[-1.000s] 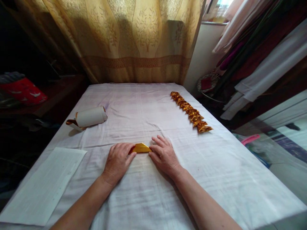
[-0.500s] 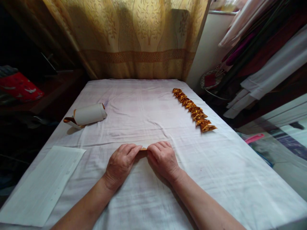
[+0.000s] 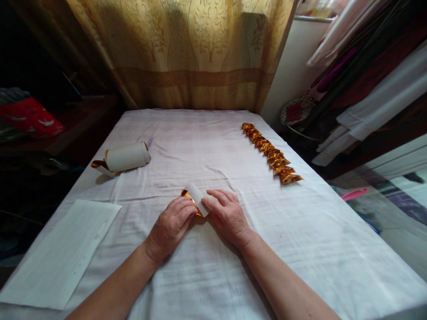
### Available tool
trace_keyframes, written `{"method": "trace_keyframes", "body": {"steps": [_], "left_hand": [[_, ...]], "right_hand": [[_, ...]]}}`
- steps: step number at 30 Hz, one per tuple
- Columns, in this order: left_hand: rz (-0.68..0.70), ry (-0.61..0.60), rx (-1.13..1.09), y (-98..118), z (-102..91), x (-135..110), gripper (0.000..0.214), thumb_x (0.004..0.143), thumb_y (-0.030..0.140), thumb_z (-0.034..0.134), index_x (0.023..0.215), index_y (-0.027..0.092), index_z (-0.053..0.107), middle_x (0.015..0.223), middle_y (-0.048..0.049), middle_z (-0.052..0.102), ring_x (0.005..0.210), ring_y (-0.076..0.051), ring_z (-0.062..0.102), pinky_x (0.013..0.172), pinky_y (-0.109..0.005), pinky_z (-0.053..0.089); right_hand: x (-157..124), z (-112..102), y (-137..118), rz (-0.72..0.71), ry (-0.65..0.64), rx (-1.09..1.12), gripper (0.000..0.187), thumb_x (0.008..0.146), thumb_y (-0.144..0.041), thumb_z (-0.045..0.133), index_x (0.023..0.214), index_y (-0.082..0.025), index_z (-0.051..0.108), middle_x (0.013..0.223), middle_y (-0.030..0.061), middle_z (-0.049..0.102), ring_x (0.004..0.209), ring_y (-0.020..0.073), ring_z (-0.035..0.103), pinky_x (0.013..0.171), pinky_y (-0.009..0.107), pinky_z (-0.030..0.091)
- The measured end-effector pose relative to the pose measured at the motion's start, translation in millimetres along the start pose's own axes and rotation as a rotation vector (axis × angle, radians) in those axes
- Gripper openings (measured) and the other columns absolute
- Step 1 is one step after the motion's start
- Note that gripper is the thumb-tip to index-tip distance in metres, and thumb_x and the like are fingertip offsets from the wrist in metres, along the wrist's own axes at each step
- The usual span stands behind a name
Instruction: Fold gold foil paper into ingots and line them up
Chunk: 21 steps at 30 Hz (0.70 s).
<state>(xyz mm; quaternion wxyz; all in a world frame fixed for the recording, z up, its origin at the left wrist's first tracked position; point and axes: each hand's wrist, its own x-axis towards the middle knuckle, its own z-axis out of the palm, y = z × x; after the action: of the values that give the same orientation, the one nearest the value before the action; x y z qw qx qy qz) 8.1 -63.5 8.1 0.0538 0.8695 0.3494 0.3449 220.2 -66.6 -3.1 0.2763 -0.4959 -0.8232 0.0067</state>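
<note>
Between my hands, over the middle of the white cloth, is a piece of gold foil paper [image 3: 194,192] with a white back, partly folded. My left hand [image 3: 171,226] pinches its left side, where a gold edge shows. My right hand [image 3: 229,215] touches the right end of the white side with the thumb and index finger; its other fingers stretch forward. Off to the right, a row of folded gold foil pieces [image 3: 274,159] lies in a slanting line. At the left lies a roll of white-backed gold paper [image 3: 128,157], its loose end curling out.
A white paper sheet [image 3: 63,253] lies at the table's left front. The white cloth [image 3: 187,133] has creases. Behind the table hangs a gold curtain [image 3: 207,53]; clothes [image 3: 376,102] hang at the right. A red patterned bag [image 3: 31,118] stands at the far left.
The gold paper, earlier a narrow strip gripped between both hands, now shows its white back and a gold edge. My right fingers have loosened and extended; the left hand stays near its place.
</note>
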Motion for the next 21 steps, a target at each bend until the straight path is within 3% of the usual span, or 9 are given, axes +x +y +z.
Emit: {"method": "trace_keyframes", "body": {"steps": [5, 10, 15, 21], "left_hand": [[-0.004, -0.071, -0.041, -9, -2.1, 0, 0.019, 0.097, 0.015, 0.046, 0.103, 0.020, 0.064, 0.113, -0.0069, 0.070, 0.120, -0.019, 0.059, 0.106, -0.041, 0.050], [-0.030, -0.130, 0.118, -18, -6.6, -2, 0.021, 0.096, 0.017, 0.047, 0.099, 0.020, 0.068, 0.126, -0.0075, 0.066, 0.133, -0.025, 0.049, 0.109, -0.044, 0.046], [-0.072, -0.170, 0.130, -14, -5.3, -4, 0.017, 0.094, 0.023, 0.053, 0.103, 0.021, 0.068, 0.113, -0.0058, 0.072, 0.114, -0.023, 0.061, 0.104, -0.044, 0.047], [-0.175, -0.157, 0.077, -7, -0.2, -3, 0.010, 0.091, 0.028, 0.061, 0.096, 0.021, 0.066, 0.104, -0.0047, 0.071, 0.102, -0.021, 0.063, 0.094, -0.039, 0.049]], "right_hand": [[-2, -2, 4, -0.072, 0.032, -0.031, 0.023, 0.093, -0.021, 0.057, 0.102, -0.032, 0.074, 0.125, 0.0029, 0.067, 0.117, 0.0207, 0.055, 0.096, 0.036, 0.039], [1, -6, -3, -0.159, -0.042, -0.028, 0.017, 0.095, -0.029, 0.059, 0.094, -0.028, 0.076, 0.125, 0.0042, 0.068, 0.117, 0.0217, 0.055, 0.099, 0.037, 0.039], [1, -7, -6, -0.178, -0.112, 0.037, 0.017, 0.094, -0.025, 0.059, 0.095, -0.027, 0.076, 0.119, 0.0040, 0.070, 0.113, 0.0211, 0.058, 0.097, 0.037, 0.041], [-2, 0, 2, -0.178, -0.074, 0.238, 0.012, 0.094, -0.026, 0.062, 0.096, -0.025, 0.074, 0.108, 0.0039, 0.074, 0.101, 0.0188, 0.063, 0.090, 0.036, 0.044]]}}
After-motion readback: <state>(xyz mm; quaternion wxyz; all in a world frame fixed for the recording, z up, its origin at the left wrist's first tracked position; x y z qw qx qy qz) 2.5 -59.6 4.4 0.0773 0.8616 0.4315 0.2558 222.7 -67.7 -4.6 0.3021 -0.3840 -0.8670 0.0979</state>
